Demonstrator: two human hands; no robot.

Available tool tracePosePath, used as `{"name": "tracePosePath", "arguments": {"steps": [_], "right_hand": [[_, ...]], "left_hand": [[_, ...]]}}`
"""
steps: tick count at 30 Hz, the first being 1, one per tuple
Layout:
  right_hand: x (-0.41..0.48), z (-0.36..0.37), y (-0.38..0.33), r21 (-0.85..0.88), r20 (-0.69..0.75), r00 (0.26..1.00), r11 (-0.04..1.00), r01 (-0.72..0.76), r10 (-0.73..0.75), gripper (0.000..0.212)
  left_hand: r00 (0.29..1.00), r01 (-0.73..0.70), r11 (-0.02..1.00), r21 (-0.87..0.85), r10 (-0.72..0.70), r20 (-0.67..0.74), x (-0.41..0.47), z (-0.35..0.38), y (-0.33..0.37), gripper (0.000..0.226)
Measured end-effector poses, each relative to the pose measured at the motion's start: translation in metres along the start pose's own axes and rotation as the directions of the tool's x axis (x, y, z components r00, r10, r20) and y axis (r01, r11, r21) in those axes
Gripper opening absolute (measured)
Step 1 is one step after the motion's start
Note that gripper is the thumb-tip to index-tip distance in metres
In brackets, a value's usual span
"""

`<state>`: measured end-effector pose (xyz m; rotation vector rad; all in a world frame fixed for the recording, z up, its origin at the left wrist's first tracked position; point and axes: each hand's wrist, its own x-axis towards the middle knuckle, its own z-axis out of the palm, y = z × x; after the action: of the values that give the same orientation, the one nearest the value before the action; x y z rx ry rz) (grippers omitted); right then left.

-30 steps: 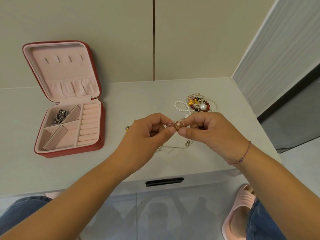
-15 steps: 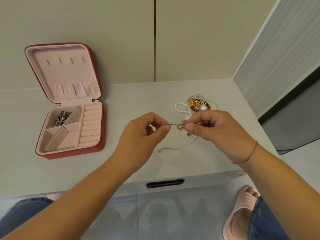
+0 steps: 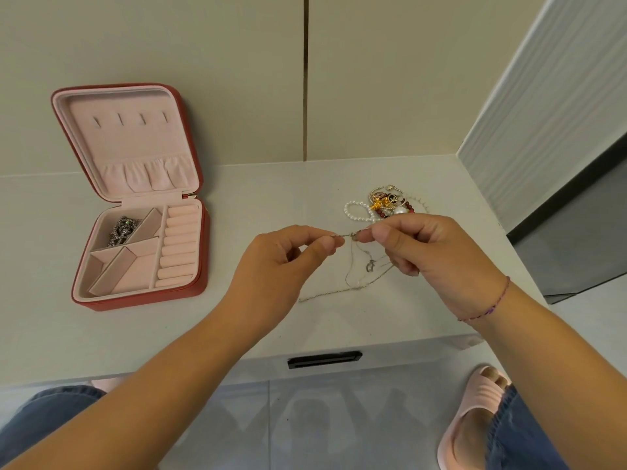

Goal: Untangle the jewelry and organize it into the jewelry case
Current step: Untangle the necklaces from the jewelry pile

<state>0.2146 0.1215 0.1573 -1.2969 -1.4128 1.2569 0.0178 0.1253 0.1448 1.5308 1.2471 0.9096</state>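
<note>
A thin silver chain [image 3: 353, 278] hangs between my two hands above the white table, its tail trailing on the tabletop. My left hand [image 3: 281, 262] pinches one end between thumb and forefinger. My right hand [image 3: 417, 245] pinches the chain close by, at a small bead or clasp. Behind my right hand lies a tangled heap of jewelry [image 3: 386, 206] with pearls, red beads and gold pieces. The red jewelry case [image 3: 200, 266] stands open at the left, pink inside, with a dark silver piece [image 3: 122, 228] in its back left compartment.
The table [image 3: 51, 334] meets a beige wall at the back and a ribbed white panel [image 3: 543, 96] at the right. A drawer handle [image 3: 324, 359] sits in the table's front edge. My knees and a pink slipper [image 3: 475, 412] show below.
My hands have drawn slightly apart, stretching a short length of chain between them. The pink bead seen between my fingertips earlier is now hidden, and more chain hangs loose below my right hand.
</note>
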Motion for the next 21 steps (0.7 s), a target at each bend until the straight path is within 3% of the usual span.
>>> {"name": "tracePosePath", "arguments": {"steps": [7, 13, 17, 21], "right_hand": [[-0.0005, 0.0014, -0.0025, 0.031, 0.049, 0.999, 1.000, -0.003, 0.001, 0.024], [-0.0029, -0.0003, -0.0038, 0.089, 0.095, 0.995, 0.996, -0.033, 0.024, 0.024], [-0.0030, 0.0006, -0.0044, 0.101, 0.183, 0.983, 0.995, -0.006, -0.013, 0.022], [-0.0018, 0.0005, -0.0030, 0.100, 0.184, 0.983, 0.995, -0.002, -0.017, 0.022]], "left_hand": [[1.000, -0.013, 1.000, 0.026, 0.013, 0.015, -0.0012, 0.0031, -0.0013, 0.013], [0.999, 0.000, 0.998, 0.062, -0.003, 0.038, -0.0023, 0.0031, -0.0032, 0.025], [0.999, -0.013, 1.000, 0.013, 0.012, 0.039, -0.0031, 0.0032, 0.0005, 0.022], [0.999, -0.002, 0.997, -0.073, 0.005, 0.041, -0.0032, 0.0028, 0.0055, 0.017]]}}
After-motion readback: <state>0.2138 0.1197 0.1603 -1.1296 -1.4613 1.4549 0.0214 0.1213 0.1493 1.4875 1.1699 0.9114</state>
